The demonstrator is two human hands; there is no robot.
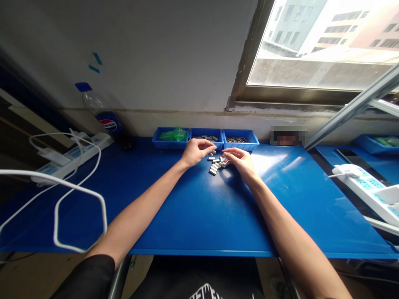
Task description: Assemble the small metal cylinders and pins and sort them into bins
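Standing far left, presumably for easy reach, a blue bin (170, 145) is flanking the left hand (197, 152), seemingly pinching a small piece (213, 152); loose metallic pieces (214, 168) are lying rightward, the right hand (239, 161) curling beside them, its grasp unclear.

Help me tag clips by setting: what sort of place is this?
Probably a workshop or hand-assembly station: blue bins line the back of a blue worktable, small pieces lie loose on it, and white power strips sit to either side.
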